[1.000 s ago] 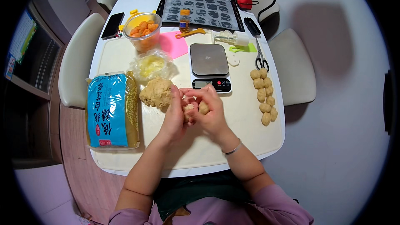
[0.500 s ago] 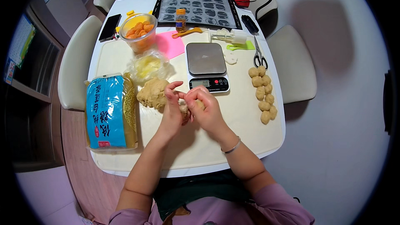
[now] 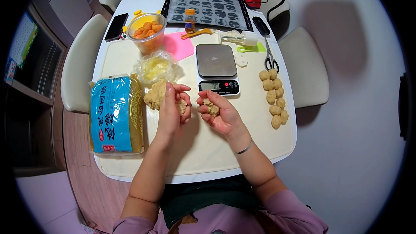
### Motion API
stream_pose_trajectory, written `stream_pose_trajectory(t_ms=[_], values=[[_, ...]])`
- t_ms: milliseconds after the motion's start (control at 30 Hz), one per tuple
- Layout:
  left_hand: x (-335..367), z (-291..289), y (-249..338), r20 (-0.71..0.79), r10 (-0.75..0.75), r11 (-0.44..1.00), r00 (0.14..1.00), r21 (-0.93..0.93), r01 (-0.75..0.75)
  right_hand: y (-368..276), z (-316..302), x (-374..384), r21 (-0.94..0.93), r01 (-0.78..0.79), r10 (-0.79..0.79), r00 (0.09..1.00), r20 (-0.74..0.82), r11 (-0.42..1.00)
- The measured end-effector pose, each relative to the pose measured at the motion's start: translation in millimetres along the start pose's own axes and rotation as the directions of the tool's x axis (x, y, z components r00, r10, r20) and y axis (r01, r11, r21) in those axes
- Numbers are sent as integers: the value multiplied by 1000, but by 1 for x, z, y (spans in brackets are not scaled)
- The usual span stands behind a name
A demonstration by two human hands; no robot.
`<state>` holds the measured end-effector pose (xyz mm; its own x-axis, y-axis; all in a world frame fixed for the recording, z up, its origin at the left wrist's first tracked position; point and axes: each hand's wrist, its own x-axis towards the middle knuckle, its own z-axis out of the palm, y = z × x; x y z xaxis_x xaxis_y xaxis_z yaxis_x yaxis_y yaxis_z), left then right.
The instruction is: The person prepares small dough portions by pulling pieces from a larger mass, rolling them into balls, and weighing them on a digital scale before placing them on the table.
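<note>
My left hand is curled around a torn piece of tan dough, just in front of the larger dough lump on the cream mat. In my right hand a smaller dough piece rests against the palm, fingers bent round it. A gap separates the two hands. Right behind my right hand stands a kitchen scale with a bare steel plate and a lit display. Several dough balls lie in two uneven columns at the mat's right.
At left lies a blue-and-gold filling bag. Behind the lump sit a crumpled plastic bag with yellow contents and a tub of orange balls. Scissors, a small bottle and a lined baking tray are farther back.
My hands were together on the dough and have come apart, the left moving left and the right slightly right. Each now holds its own piece.
</note>
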<state>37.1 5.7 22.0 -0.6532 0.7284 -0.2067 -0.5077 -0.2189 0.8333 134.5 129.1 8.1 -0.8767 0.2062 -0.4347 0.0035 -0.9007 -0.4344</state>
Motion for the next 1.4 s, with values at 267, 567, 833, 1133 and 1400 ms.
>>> stream_pose_trajectory(t_ms=[267, 567, 833, 1133, 1400], values=[[-1, -6, 11, -63, 33, 994, 997, -107, -39, -3, 2, -7, -63, 120, -111, 985, 131, 991], [0, -11, 22, -89, 81, 982, 993, -164, -95, -6, -9, -5, 57, 178, -186, 963, 194, 982], [0, -13, 21, -81, 77, 983, 994, -161, -89, -7, 12, -7, -82, 60, -54, 996, 71, 995], [-1, -13, 19, -58, 49, 990, 997, -132, -56, -6, 6, -7, -108, 87, -93, 994, -55, 990], [1, -15, 18, -75, 55, 988, 996, -138, -65, 6, 5, -7, -315, 54, 5, 983, 185, 948]])
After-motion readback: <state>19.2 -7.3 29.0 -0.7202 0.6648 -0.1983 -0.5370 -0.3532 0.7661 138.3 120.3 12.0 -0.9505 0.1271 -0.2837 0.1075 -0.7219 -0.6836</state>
